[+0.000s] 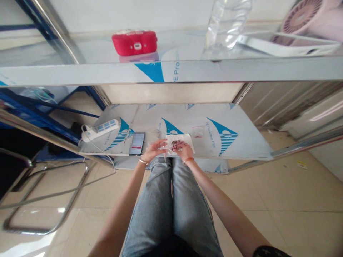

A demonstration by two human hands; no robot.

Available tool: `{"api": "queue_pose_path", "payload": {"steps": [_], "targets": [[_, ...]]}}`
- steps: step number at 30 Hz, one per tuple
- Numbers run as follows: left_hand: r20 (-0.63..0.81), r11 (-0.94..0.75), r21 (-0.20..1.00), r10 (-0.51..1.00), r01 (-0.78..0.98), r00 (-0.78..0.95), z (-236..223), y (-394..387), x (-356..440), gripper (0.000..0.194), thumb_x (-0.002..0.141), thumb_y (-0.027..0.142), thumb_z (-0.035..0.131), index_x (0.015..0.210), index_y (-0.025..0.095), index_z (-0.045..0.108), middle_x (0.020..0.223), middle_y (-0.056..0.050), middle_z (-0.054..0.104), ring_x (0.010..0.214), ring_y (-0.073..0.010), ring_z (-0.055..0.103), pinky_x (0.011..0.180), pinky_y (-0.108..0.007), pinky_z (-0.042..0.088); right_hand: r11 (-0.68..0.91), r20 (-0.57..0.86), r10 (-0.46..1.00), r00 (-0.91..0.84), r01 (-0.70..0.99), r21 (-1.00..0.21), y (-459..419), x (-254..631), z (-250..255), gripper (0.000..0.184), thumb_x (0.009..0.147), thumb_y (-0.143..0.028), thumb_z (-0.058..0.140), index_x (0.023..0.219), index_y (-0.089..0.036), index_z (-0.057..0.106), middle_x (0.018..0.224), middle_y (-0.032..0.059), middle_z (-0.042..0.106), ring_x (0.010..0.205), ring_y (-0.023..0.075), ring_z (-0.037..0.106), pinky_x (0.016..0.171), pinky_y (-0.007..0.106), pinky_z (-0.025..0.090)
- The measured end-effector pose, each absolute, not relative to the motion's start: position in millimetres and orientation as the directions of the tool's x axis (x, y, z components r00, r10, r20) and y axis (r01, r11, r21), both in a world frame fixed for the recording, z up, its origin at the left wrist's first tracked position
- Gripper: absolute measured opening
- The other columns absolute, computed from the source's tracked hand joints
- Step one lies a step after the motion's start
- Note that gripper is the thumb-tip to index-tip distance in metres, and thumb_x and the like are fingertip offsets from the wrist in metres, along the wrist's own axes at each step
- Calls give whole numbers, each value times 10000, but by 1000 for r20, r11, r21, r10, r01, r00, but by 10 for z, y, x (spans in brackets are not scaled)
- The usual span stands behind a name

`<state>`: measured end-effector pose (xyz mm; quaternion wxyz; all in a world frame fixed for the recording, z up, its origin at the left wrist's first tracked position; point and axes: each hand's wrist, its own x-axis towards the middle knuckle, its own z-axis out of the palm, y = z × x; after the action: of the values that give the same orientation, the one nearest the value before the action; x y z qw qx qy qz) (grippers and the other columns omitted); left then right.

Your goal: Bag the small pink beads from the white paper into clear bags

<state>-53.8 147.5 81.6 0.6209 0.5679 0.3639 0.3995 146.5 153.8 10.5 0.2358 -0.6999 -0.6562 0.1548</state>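
My left hand point(154, 150) is pinched on a small clear plastic bag point(165, 154) beside a white sheet point(189, 140). A pile of small dark-red and pink pieces point(175, 144) lies on that sheet. My right hand point(184, 151) reaches into the pile from the right with its fingertips together; what is between them is too small to make out. Another small clear bag point(197, 132) with a little red in it lies beyond my right hand. Clear plastic point(153, 135) is spread behind my left hand.
A phone point(137, 143) and a white power strip point(100, 129) with a trailing cable lie left on the lower shelf point(249, 137). The upper shelf point(88, 73) holds a red case point(134, 43), a clear bottle point(226, 25), a white tray point(289, 44) and a pink fan point(302, 16).
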Motion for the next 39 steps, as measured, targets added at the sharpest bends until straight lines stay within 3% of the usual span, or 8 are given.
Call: {"api": "queue_pose_path", "payload": {"steps": [10, 15, 21, 24, 27, 30, 34, 39], "targets": [[-16, 57, 994, 914, -90, 404, 787, 1445, -556, 567, 640, 269, 797, 1173, 188, 620, 1155, -96, 634, 1149, -263, 527, 931, -385, 455, -102, 69, 987, 142, 904, -415, 1553, 1360, 56, 319, 799, -430, 619, 987, -185, 695, 1263, 134, 552, 1095, 295, 518, 885, 388, 407], [-17, 51, 996, 918, -74, 397, 778, 1453, -557, 568, 641, 257, 797, 1174, 179, 618, 1136, -97, 645, 1130, -256, 544, 950, -393, 443, -102, 41, 991, 129, 913, -395, 1537, 1335, 104, 323, 850, -405, 558, 1066, -194, 673, 1302, 126, 524, 1127, 281, 492, 895, 378, 390], [-30, 76, 992, 925, -104, 380, 781, 1444, -558, 575, 647, 265, 794, 1185, 181, 607, 1154, -97, 647, 1135, -260, 549, 963, -399, 444, -64, 55, 994, 98, 898, -436, 1531, 1370, 105, 250, 877, -312, 532, 987, -171, 707, 1228, 115, 574, 1105, 249, 510, 893, 331, 387], [-50, 106, 984, 937, -143, 347, 768, 1434, -549, 550, 651, 273, 792, 1162, 174, 615, 1119, -97, 667, 1100, -252, 576, 988, -413, 426, -52, 119, 984, 136, 845, -533, 1563, 1396, 98, 215, 850, -291, 573, 927, -155, 721, 1117, 111, 628, 1040, 243, 545, 886, 345, 401], [-78, 143, 974, 939, -175, 336, 772, 1421, -537, 506, 638, 265, 798, 1104, 157, 634, 1077, -100, 683, 1068, -251, 597, 992, -418, 418, 44, 234, 958, 167, 721, -692, 1605, 1402, 225, 179, 806, -291, 624, 806, -138, 717, 900, 98, 663, 886, 208, 583, 840, 328, 430], [-103, 179, 966, 929, -188, 355, 806, 1408, -526, 486, 630, 243, 797, 1079, 144, 640, 1062, -98, 686, 1044, -243, 609, 982, -409, 418, 248, 386, 908, 161, 537, -806, 1607, 1379, 537, 174, 790, -315, 646, 743, -155, 693, 781, 67, 647, 781, 177, 585, 784, 302, 452], [-118, 208, 958, 914, -197, 388, 863, 1399, -515, 465, 649, 251, 777, 1086, 151, 655, 1075, -92, 687, 1041, -230, 608, 969, -366, 410, 433, 490, 868, 74, 371, -822, 1523, 1324, 1047, 163, 789, -339, 665, 769, -181, 702, 810, 50, 648, 822, 161, 599, 792, 285, 463], [-190, 316, 915, 887, -253, 421, 946, 1370, -482, 386, 682, 270, 727, 1042, 148, 662, 1034, -111, 684, 1004, -246, 612, 820, -329, 473, 505, 499, 858, -125, 386, -772, 1414, 1287, 1341, 117, 781, -304, 692, 751, -192, 710, 792, 42, 655, 817, 156, 597, 787, 293, 462]]}}
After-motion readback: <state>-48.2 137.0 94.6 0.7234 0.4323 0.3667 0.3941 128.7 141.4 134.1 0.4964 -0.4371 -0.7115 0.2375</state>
